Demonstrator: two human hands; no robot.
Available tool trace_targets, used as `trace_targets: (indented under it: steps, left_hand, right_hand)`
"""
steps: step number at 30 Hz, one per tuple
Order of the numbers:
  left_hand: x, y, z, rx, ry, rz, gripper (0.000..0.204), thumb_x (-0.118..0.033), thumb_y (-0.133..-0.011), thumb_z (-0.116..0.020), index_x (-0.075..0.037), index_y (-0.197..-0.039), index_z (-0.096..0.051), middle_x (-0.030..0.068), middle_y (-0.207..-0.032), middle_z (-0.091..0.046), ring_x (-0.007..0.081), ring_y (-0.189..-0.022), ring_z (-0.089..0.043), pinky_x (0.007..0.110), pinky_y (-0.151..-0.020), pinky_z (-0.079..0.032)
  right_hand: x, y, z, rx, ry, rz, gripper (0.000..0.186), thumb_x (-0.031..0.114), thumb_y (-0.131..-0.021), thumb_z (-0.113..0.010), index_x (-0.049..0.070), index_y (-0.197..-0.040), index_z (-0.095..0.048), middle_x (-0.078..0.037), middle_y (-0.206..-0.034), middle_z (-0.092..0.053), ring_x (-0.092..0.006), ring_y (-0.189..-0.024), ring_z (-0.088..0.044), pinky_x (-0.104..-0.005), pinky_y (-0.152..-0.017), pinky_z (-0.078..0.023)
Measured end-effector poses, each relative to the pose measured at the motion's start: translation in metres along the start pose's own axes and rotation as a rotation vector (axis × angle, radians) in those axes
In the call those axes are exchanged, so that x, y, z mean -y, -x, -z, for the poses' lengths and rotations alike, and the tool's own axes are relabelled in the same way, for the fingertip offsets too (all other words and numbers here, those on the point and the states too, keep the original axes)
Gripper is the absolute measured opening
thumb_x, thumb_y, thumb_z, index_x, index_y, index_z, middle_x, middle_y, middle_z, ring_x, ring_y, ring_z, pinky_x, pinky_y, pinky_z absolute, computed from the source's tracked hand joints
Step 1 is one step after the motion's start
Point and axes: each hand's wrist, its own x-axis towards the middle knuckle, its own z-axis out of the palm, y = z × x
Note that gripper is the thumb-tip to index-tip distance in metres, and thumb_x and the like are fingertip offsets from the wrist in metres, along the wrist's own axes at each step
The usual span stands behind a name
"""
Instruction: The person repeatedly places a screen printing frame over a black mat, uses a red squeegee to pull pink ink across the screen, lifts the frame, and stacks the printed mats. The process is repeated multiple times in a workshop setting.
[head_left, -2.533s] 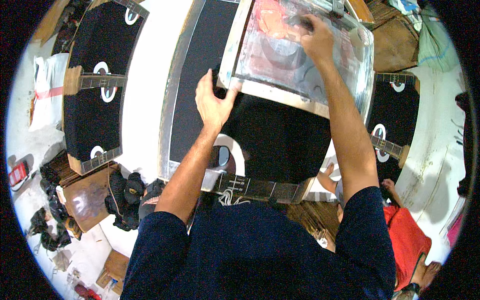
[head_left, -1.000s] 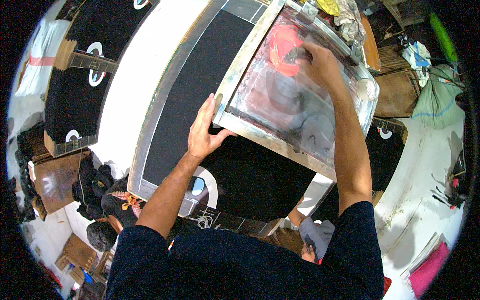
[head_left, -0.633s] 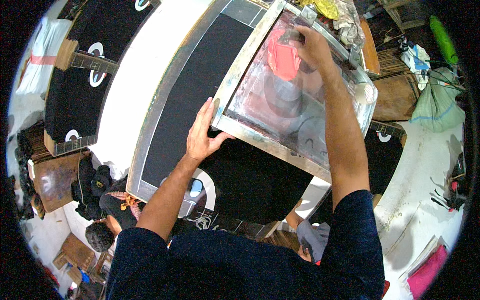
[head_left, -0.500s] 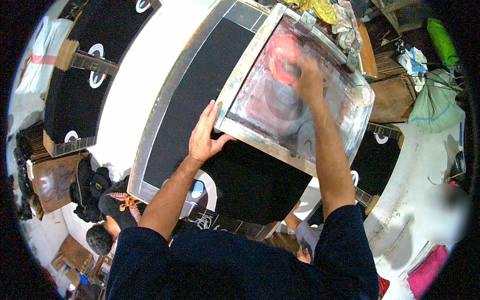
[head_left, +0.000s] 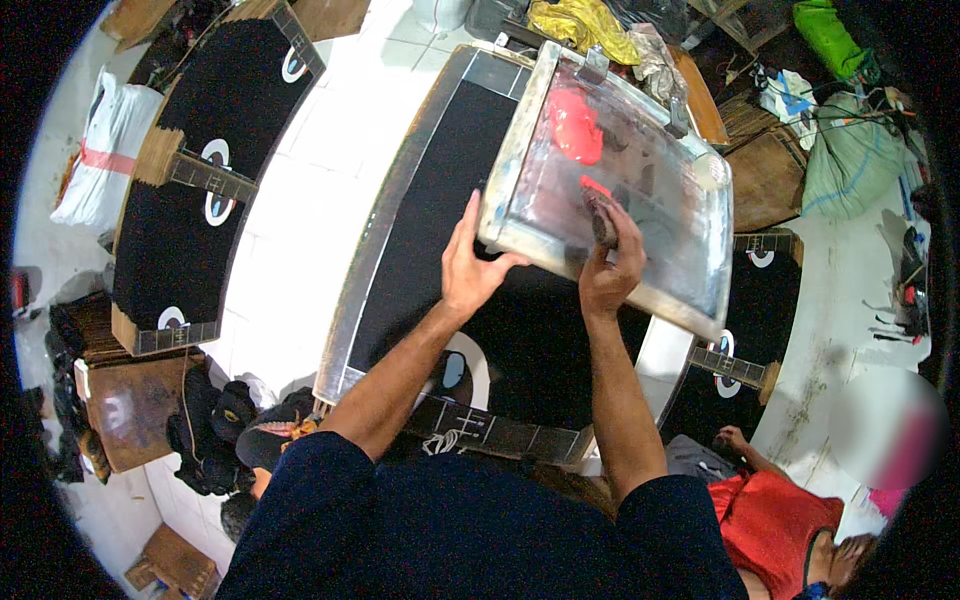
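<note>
A screen printing frame (head_left: pixel 517 170) with pale edges lies tilted over black material (head_left: pixel 425 160) on a long board. My left hand (head_left: pixel 475 268) holds the frame's near left corner, thumb at the near edge and fingers along the left side. In my right hand (head_left: pixel 615 265) is a dark squeegee (head_left: pixel 603 222) with red ink on its edge, low on the mesh near the frame's near side. A thick patch of red ink (head_left: pixel 575 125) sits farther up the mesh. A white ring-shaped print with a blue centre (head_left: pixel 453 370) shows on the black material close to me.
More boards with black material (head_left: pixel 185 225) and eye-like prints stand left and right. Yellow cloth (head_left: pixel 585 28) lies behind the frame. A green sack (head_left: pixel 850 165) is at the far right. A person in red (head_left: pixel 780 525) is at lower right, another person's dark head (head_left: pixel 238 515) at lower left.
My right hand has come down the mesh toward me with the squeegee, away from the red ink patch. My left hand stays at the frame's corner. A person in red has come into view.
</note>
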Motion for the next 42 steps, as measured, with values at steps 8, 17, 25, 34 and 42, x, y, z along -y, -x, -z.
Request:
trace_targets:
  steps: [8, 17, 25, 34, 42]
  left_hand:
    - [-0.071, -0.107, 0.058, 0.171, 0.163, -0.221, 0.082, -0.010, -0.081, -0.087, -0.003, -0.152, -0.046, 0.0188, -0.113, -0.075, 0.0142, -0.093, -0.074, 0.032, -0.083, -0.059]
    - [0.284, 0.104, 0.272, 0.207, -0.669, 0.688, 0.042, -0.040, -0.096, -0.062, -0.003, -0.107, -0.078, 0.0230, -0.103, -0.075, 0.0443, -0.098, -0.072, 0.051, -0.089, -0.057]
    - [0.328, 0.309, 0.298, -0.034, -0.172, 0.970, 0.036, -0.043, -0.094, -0.071, -0.021, -0.123, -0.078, 0.0144, -0.109, -0.078, 0.0299, -0.103, -0.073, 0.042, -0.090, -0.055]
    - [0.280, 0.297, 0.310, -0.039, -0.860, 0.636, 0.033, -0.018, -0.097, -0.064, -0.010, -0.129, -0.070, 0.0128, -0.112, -0.073, 0.0376, -0.102, -0.067, 0.050, -0.091, -0.052]
    - [0.245, 0.243, 0.355, -0.213, -0.708, 0.626, 0.024, -0.021, -0.093, -0.068, -0.006, -0.109, -0.078, 0.0237, -0.089, -0.074, 0.0424, -0.082, -0.072, 0.050, -0.077, -0.057]
  right_hand:
    - [0.039, -0.186, 0.044, -0.270, 0.156, 0.153, 0.029, 0.017, -0.092, -0.067, 0.008, -0.119, -0.068, -0.014, -0.117, -0.072, -0.0360, -0.110, -0.068, -0.0449, -0.096, -0.053]
    - [0.048, -0.292, 0.066, -0.146, 0.406, -0.031, 0.035, 0.028, -0.092, -0.068, 0.020, -0.126, -0.069, -0.014, -0.114, -0.075, -0.0360, -0.107, -0.071, -0.0458, -0.091, -0.054]
    - [0.006, -0.348, 0.070, -0.058, 0.557, -0.080, 0.045, 0.045, -0.096, -0.067, 0.016, -0.130, -0.069, -0.014, -0.120, -0.074, -0.0338, -0.109, -0.071, -0.0410, -0.093, -0.052]
    - [-0.029, -0.376, 0.084, -0.066, 0.722, -0.211, 0.063, 0.055, -0.095, -0.067, 0.015, -0.143, -0.061, -0.017, -0.138, -0.065, -0.0391, -0.121, -0.063, -0.0483, -0.103, -0.048]
    - [0.008, -0.372, 0.077, -0.056, 0.582, -0.105, 0.048, 0.045, -0.095, -0.069, 0.014, -0.131, -0.068, -0.014, -0.118, -0.074, -0.0345, -0.108, -0.070, -0.0437, -0.093, -0.051]
